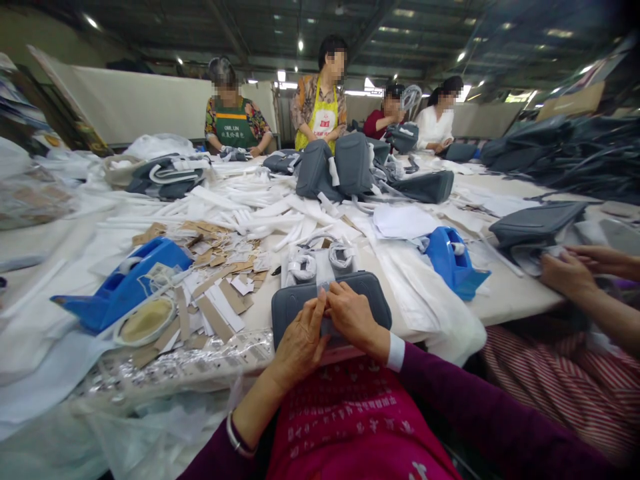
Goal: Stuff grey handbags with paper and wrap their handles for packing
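The left hand (pixel 299 340) and the right hand (pixel 354 317) are close together, and their fingers are bent and pinch a narrow pale fabric strip (pixel 325 325) from both sides. This strip lies on a dark grey padded bag panel (pixel 373 297), which sits at the table edge in the lower middle of the frame. A silver bracelet (pixel 239 437) is on the left wrist, and a white shirt cuff (pixel 395 352) shows at the right wrist. Just beyond the panel are two white rolled cords in clear plastic (pixel 304 267), and to the left lie many small cardboard tags (pixel 215 307) near a bright blue plastic tape dispenser (pixel 125 283). Another blue dispenser (pixel 453 263) stands to the right. The pink top (pixel 350 413) has printed characters that I cannot read. At the upper left, a co-worker's green apron (pixel 233 127) shows the readable letters "OML.UN". At the right edge, a co-worker's hands (pixel 565 273) touch a grey bag (pixel 535 223).
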Available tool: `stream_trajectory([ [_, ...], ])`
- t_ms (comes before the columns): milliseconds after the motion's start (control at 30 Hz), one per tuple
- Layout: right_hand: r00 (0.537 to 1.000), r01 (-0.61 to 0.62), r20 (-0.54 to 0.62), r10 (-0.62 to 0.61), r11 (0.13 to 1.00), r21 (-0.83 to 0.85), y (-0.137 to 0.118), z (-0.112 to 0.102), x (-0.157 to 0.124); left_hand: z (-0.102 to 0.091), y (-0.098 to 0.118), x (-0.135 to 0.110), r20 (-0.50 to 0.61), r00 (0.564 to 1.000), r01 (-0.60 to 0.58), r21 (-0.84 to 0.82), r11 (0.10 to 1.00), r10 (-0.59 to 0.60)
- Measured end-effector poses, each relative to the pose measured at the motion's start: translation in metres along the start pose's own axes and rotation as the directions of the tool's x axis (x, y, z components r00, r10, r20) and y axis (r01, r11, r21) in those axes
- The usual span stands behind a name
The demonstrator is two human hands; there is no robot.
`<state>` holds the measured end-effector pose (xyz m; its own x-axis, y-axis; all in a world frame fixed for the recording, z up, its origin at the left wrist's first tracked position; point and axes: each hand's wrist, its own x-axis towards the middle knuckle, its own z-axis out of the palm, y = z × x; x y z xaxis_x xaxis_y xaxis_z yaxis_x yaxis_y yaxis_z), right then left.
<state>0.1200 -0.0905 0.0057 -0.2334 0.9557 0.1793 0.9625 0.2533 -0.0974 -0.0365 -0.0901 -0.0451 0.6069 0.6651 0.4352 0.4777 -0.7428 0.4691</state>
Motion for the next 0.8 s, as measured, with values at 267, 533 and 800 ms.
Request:
stream_trajectory([
  [267,0.987,0.078,0.139,-0.075,0.997,-0.014,0.007,-0.015,0.021,-0.003,0.003,0.001,-0.053,0.998,-0.030,0.049,0.998,0.032],
  [533,0.978,0.105,0.183,-0.104,0.994,0.005,0.013,-0.022,0.025,0.018,0.003,-0.024,-0.027,0.964,-0.240,0.335,0.911,0.264],
  [800,0.996,0.036,0.057,-0.068,0.895,0.445,0.037,-0.020,0.023,0.025,0.012,-0.032,-0.003,0.981,-0.172,0.458,0.872,0.195],
])
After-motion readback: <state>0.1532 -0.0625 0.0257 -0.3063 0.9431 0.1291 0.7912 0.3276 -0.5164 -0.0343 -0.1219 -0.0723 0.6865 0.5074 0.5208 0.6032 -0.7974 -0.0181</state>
